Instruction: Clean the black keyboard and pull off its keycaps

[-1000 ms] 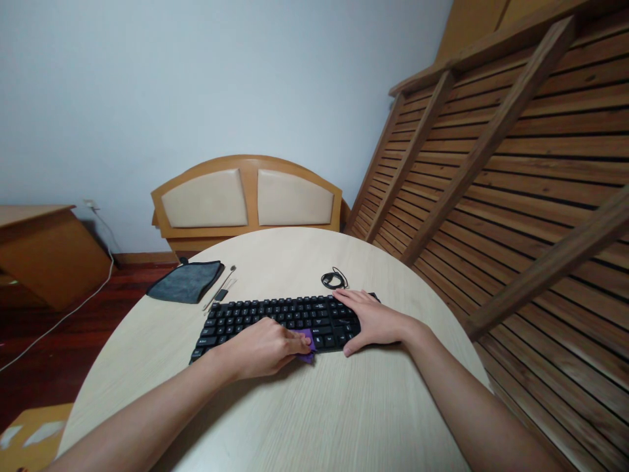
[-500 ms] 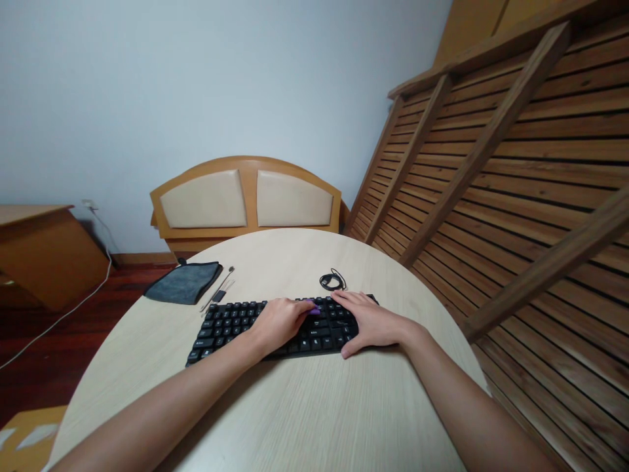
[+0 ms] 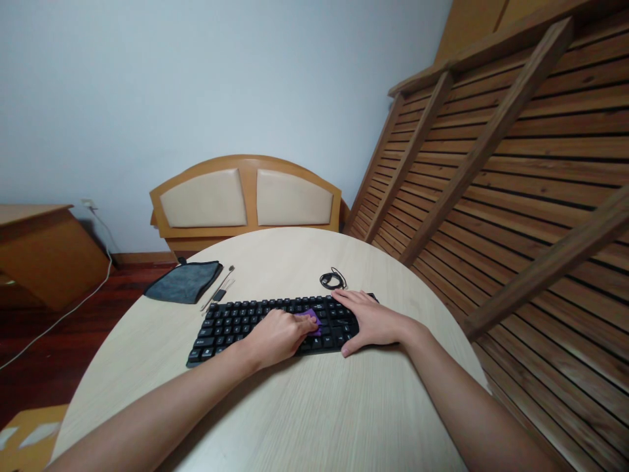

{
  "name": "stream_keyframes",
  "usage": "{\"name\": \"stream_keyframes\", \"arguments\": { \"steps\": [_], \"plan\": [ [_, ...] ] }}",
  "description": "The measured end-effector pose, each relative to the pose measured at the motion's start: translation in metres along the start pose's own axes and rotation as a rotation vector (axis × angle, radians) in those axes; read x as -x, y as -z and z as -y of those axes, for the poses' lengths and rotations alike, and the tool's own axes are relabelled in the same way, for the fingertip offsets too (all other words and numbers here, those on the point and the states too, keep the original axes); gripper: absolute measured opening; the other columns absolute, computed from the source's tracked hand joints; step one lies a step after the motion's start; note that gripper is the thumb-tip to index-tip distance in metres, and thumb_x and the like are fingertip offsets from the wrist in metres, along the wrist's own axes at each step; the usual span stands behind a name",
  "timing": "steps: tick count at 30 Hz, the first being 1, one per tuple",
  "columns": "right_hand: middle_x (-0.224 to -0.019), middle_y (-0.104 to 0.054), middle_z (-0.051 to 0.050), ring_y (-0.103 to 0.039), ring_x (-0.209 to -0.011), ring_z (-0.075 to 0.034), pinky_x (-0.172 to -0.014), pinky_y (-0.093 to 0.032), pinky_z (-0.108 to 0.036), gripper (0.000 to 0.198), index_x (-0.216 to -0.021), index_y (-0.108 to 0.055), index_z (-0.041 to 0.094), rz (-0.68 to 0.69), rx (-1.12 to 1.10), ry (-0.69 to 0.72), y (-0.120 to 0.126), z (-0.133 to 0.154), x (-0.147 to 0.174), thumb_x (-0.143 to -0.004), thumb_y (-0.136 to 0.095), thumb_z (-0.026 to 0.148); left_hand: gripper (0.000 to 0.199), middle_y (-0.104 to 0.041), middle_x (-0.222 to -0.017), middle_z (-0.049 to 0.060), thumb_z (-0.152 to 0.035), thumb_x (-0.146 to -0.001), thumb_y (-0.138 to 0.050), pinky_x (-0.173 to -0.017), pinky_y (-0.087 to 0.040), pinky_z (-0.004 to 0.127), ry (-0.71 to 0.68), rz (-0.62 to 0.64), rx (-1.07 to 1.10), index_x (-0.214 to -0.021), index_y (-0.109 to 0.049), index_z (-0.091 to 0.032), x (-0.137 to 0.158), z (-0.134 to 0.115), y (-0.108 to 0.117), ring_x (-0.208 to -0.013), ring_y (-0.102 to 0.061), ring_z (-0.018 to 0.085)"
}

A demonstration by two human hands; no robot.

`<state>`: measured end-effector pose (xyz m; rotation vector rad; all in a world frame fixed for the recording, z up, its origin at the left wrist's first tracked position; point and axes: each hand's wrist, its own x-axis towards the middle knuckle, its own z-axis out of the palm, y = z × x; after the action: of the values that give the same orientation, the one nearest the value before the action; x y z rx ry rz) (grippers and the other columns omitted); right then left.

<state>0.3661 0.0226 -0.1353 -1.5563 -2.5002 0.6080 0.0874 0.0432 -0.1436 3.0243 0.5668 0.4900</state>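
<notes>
A black keyboard [image 3: 230, 326] lies across the round table. My left hand [image 3: 278, 335] is closed on a small purple cloth [image 3: 315, 321] and presses it against the keys right of the keyboard's middle. Part of the cloth is hidden under the fingers. My right hand [image 3: 371, 321] rests over the keyboard's right end, fingers spread, the thumb at the near edge and the fingertips at the far edge. Behind the keyboard sits a coiled black cable [image 3: 333, 280].
A grey folded cloth [image 3: 184, 283] lies at the table's left, beside a thin brush [image 3: 219, 286] and a small black-headed brush [image 3: 219, 295]. The pale tabletop [image 3: 314, 413] has a curved edge. A slatted wooden frame [image 3: 491, 177] leans along the right side.
My left hand has moved a little toward me over the keys with the purple cloth, and more of the cloth shows. My right hand has stayed in place.
</notes>
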Motion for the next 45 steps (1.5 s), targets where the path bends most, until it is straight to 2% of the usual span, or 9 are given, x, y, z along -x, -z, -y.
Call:
{"name": "stream_keyframes", "arguments": {
  "steps": [11, 16, 18, 22, 24, 27, 31, 37, 45],
  "plan": [
    [-0.163, -0.016, -0.01, -0.014, -0.148, -0.036, -0.12, -0.009, -0.053, 0.126, -0.157, -0.017, 0.023, -0.009, 0.005, 0.013, 0.0, 0.001, 0.0, -0.057, -0.077, 0.07, 0.034, -0.074, -0.11, 0.01, -0.01, -0.092, -0.048, -0.08, -0.06, 0.031, -0.129, 0.032, 0.088, -0.12, -0.066, -0.018, 0.007, -0.005, 0.009, -0.095, -0.072, 0.021],
    [-0.162, -0.017, -0.01, -0.013, -0.148, -0.037, -0.12, -0.008, -0.054, 0.124, -0.156, -0.018, 0.024, -0.004, -0.005, -0.003, 0.0, 0.003, 0.0, -0.057, -0.077, 0.07, 0.034, -0.073, -0.114, 0.006, -0.01, -0.092, -0.051, -0.085, -0.058, 0.028, -0.205, 0.039, 0.184, -0.121, -0.066, -0.021, 0.007, -0.005, 0.017, -0.1, -0.071, 0.019],
    [-0.163, -0.016, -0.011, -0.012, -0.148, -0.037, -0.12, -0.008, -0.053, 0.125, -0.156, -0.017, 0.023, -0.002, -0.002, 0.001, 0.0, 0.003, 0.0, -0.058, -0.077, 0.07, 0.036, -0.072, -0.117, 0.005, -0.009, -0.092, -0.05, -0.088, -0.058, 0.03, -0.154, -0.019, 0.177, -0.122, -0.064, -0.02, 0.003, -0.003, 0.017, -0.103, -0.07, 0.019],
    [-0.163, -0.014, -0.012, -0.011, -0.148, -0.035, -0.121, -0.007, -0.052, 0.126, -0.157, -0.013, 0.021, 0.004, 0.011, 0.005, -0.001, 0.0, 0.0, -0.059, -0.076, 0.069, 0.035, -0.071, -0.12, 0.008, -0.009, -0.093, -0.047, -0.087, -0.059, 0.037, 0.092, -0.164, 0.06, -0.123, -0.064, -0.018, -0.014, 0.004, 0.009, -0.103, -0.07, 0.023],
    [-0.163, -0.014, -0.011, -0.011, -0.148, -0.034, -0.121, -0.007, -0.052, 0.126, -0.157, -0.012, 0.022, 0.005, 0.012, 0.004, -0.001, 0.0, 0.0, -0.059, -0.076, 0.069, 0.033, -0.073, -0.115, 0.008, -0.011, -0.094, -0.048, -0.083, -0.06, 0.037, 0.196, -0.155, 0.031, -0.12, -0.066, -0.019, -0.025, 0.007, 0.003, -0.097, -0.072, 0.023],
    [-0.163, -0.014, -0.01, -0.012, -0.148, -0.035, -0.121, -0.007, -0.052, 0.126, -0.157, -0.014, 0.022, -0.001, 0.015, 0.007, -0.001, 0.0, 0.0, -0.058, -0.076, 0.069, 0.029, -0.076, -0.106, 0.007, -0.012, -0.094, -0.051, -0.081, -0.06, 0.036, 0.239, -0.09, 0.011, -0.116, -0.069, -0.02, -0.036, 0.007, -0.007, -0.091, -0.074, 0.023],
    [-0.162, -0.016, -0.011, -0.013, -0.148, -0.035, -0.12, -0.01, -0.052, 0.126, -0.157, -0.016, 0.02, -0.002, 0.013, 0.006, 0.001, 0.003, 0.0, -0.057, -0.077, 0.069, 0.029, -0.074, -0.112, 0.007, -0.012, -0.094, -0.053, -0.083, -0.06, 0.038, 0.2, -0.055, -0.011, -0.115, -0.07, -0.021, -0.036, 0.003, -0.013, -0.094, -0.073, 0.025],
    [-0.162, -0.017, -0.013, -0.014, -0.147, -0.037, -0.12, -0.009, -0.053, 0.127, -0.156, -0.018, 0.019, -0.002, 0.017, -0.006, 0.002, 0.006, 0.0, -0.056, -0.077, 0.07, 0.029, -0.074, -0.11, 0.007, -0.01, -0.094, -0.051, -0.084, -0.06, 0.033, 0.043, -0.044, 0.027, -0.115, -0.069, -0.02, -0.021, -0.006, -0.008, -0.096, -0.073, 0.021],
    [-0.162, -0.016, -0.012, -0.014, -0.148, -0.035, -0.12, -0.008, -0.052, 0.124, -0.156, -0.018, 0.02, -0.009, 0.024, 0.001, -0.001, 0.002, 0.0, -0.058, -0.076, 0.069, 0.031, -0.072, -0.118, 0.006, -0.01, -0.094, -0.052, -0.095, -0.055, 0.033, -0.021, -0.045, 0.168, -0.119, -0.067, -0.02, -0.003, -0.02, -0.005, -0.11, -0.067, 0.02]
  ]
}}
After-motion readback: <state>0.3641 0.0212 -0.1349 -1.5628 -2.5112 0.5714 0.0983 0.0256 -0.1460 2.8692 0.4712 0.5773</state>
